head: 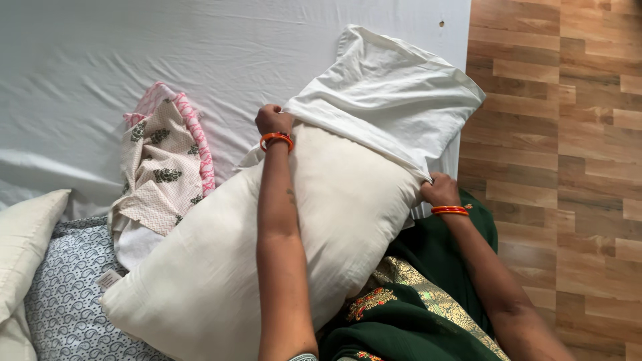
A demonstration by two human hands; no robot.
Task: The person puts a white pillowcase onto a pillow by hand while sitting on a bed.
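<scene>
Both hands' (273, 120) fingertips hidden by pillowcase (391, 93)

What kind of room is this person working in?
Most likely a bedroom at home. A bed with a wrinkled white sheet fills the view, both hands grip a plump cream pillow half inside a white pillowcase, and wood-patterned plank flooring runs alongside.

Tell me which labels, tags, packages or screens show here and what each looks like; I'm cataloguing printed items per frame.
Tag: one small pale rectangular label, lying at the lower left where the grey patterned pillow meets the big cream pillow; its print is too small to make out.
No packages, signs or screens are in view.
</scene>
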